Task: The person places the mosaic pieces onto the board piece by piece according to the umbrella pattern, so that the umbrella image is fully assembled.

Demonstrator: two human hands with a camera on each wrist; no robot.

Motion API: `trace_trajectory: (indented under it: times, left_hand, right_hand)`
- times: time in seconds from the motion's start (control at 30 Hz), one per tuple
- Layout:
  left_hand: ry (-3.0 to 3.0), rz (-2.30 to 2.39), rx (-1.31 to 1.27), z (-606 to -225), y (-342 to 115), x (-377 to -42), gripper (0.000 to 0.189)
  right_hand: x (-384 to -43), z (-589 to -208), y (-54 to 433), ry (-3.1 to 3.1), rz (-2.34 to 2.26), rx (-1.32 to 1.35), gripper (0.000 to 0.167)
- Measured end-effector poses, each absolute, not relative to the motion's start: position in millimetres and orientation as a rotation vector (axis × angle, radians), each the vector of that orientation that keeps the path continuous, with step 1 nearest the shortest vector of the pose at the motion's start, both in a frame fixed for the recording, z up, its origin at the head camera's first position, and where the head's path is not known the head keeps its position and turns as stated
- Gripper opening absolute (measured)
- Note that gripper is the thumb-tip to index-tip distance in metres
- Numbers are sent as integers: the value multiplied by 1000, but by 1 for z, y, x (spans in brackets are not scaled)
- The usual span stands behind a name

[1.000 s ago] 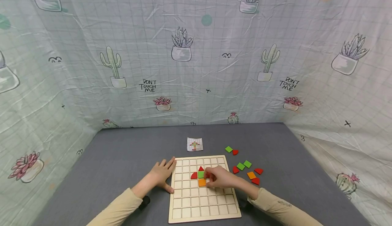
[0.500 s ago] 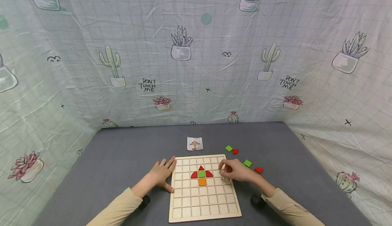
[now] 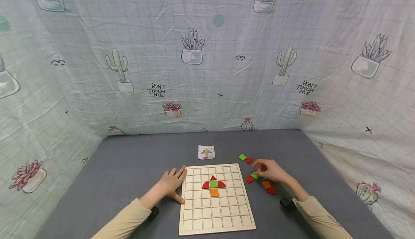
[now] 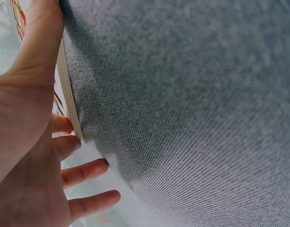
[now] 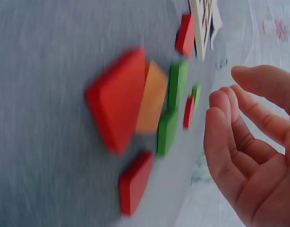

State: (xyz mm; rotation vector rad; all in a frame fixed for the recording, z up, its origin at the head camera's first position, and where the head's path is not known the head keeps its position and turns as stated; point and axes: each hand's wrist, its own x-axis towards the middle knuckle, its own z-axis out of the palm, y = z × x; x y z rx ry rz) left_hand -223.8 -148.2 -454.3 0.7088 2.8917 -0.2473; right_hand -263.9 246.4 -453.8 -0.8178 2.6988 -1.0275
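A square wooden grid board [image 3: 207,213] lies on the table. Near its middle a red triangle [image 3: 213,177], a green square [image 3: 213,184], an orange square [image 3: 214,192] and two red rounded pieces [image 3: 205,185] are set in cells. My left hand [image 3: 170,185] rests along the board's left edge, fingers spread. To the right of the board, my right hand [image 3: 272,170] hovers over loose pieces, fingers bent and holding nothing. In the right wrist view green pieces [image 5: 178,85], an orange square [image 5: 152,99] and a red piece [image 5: 118,101] lie beneath it.
Behind the board lies a small card [image 3: 206,152] with a coloured grid figure. A green square [image 3: 242,157] and a red piece [image 3: 249,160] sit off the board's far right corner. A patterned cloth [image 3: 220,113] stands behind the grey table [image 3: 146,152].
My right hand has let go of the right-hand red rounded piece beside the green square and moved right, off the board, to above the loose pieces. My left hand has stayed put.
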Motion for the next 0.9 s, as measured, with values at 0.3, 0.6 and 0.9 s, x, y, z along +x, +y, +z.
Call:
trace_trajectory:
  times: [0.3,0.6,0.9]
  left_hand:
    - [2879,-246,713,-456,-149,-224,114]
    - [2881,-248,708,-455,-148,-223,114]
    - [2891,-266,705,-455,-149,-223,114]
  right_hand:
    - [-279,-458,279,2640,-1035,-745,24]
    - [-291,-464,291,2528,-984,-732,29]
    - [-294,-466,290,2489,-981,-765,30]
